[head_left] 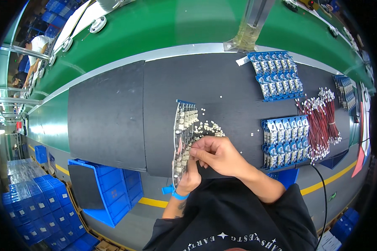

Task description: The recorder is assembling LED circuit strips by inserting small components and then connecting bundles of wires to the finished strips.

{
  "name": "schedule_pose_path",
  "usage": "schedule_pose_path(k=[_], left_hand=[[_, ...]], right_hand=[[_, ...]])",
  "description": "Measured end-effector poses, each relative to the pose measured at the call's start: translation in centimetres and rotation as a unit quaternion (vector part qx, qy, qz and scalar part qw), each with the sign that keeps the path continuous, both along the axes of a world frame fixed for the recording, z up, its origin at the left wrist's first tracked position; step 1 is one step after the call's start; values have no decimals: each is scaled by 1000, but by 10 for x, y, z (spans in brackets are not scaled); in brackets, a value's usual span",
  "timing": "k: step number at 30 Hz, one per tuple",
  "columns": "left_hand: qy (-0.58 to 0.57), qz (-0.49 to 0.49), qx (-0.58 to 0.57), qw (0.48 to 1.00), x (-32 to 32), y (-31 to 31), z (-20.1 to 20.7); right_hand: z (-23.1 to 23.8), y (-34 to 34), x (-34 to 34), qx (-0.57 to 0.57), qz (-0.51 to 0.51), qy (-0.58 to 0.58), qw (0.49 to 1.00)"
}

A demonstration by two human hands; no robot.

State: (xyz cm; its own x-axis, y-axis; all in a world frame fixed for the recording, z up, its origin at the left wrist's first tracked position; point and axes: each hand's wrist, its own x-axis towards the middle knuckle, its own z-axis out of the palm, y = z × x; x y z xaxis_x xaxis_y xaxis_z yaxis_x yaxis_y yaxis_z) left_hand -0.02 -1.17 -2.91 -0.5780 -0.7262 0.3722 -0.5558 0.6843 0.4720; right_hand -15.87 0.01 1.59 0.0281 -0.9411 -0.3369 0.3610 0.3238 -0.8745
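My left hand point(190, 179) grips a panel of circuit boards point(180, 136), tilted steeply with its edge toward me. Rows of small pale parts line the panel's right face. The fingers of my right hand point(220, 155) are pinched together against that face, near its lower middle. Whatever they hold is too small and covered to make out. Beyond the right hand, a loose heap of tiny white connectors point(213, 126) lies on the black mat point(171, 79). A blue band point(179, 195) circles my left wrist.
To the right lie stacked blue circuit board panels point(285, 140), more panels point(277, 77) behind them, and bundles of red wires point(317, 125) with white ends. A metal post point(251, 29) rises at the mat's far edge. Blue crates point(113, 190) stand below left; another person point(37, 46) works far left.
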Motion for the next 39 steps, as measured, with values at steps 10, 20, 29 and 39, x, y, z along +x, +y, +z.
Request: schedule_pose_path(k=[10, 20, 29, 39], left_hand=[[206, 16, 220, 953, -4, -6, -7], [261, -2, 247, 933, -12, -6, -1], [201, 8, 106, 974, -7, -13, -6], [288, 25, 181, 940, -24, -18, 22]], right_hand=[[11, 4, 6, -70, -73, 53, 993], [15, 3, -11, 5, 21, 11, 1000], [19, 3, -8, -80, -34, 99, 991], [26, 2, -12, -11, 21, -36, 999]])
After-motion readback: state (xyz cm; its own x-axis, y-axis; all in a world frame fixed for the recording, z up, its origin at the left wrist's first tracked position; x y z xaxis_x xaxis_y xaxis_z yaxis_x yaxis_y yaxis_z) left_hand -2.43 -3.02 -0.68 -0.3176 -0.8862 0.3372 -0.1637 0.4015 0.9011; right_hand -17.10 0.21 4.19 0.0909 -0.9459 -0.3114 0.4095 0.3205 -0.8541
